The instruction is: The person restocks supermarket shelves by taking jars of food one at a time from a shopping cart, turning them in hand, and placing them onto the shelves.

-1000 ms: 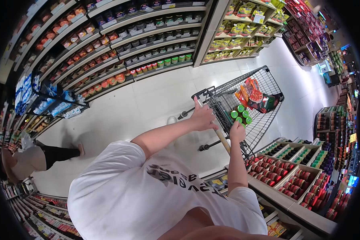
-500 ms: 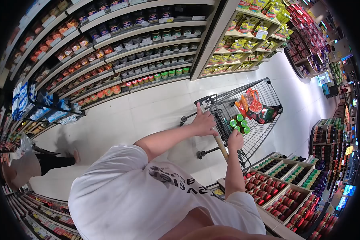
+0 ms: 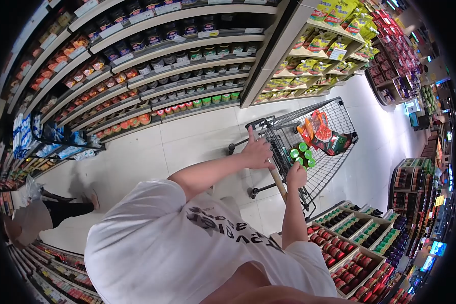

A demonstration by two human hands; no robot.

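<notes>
My left hand (image 3: 257, 152) lies over the handle (image 3: 277, 181) of a shopping cart (image 3: 334, 164), fingers curled round it and one digit stretched along the bar. Closed into a fist, my right hand (image 3: 296, 175) is just beyond the handle, beside several green-lidded containers (image 3: 302, 147). Whatever is inside that fist, if anything, is hidden. Deeper in the wire basket rest a red and orange package (image 3: 319, 126) and a dark package (image 3: 338, 145).
Shelves of jars (image 3: 182, 61) line the left aisle, ending at a rack of yellow pouches (image 3: 319, 43). A bin display of red-lidded jars (image 3: 347, 263) stands close on the right. Behind on the left is another person (image 3: 61, 213). Pale tiled floor (image 3: 187, 139) surrounds the cart.
The left shelves and yellow pouch rack appear slightly nearer, and the right jar display has shifted downward in view. Both hands keep nearly the same place at the cart.
</notes>
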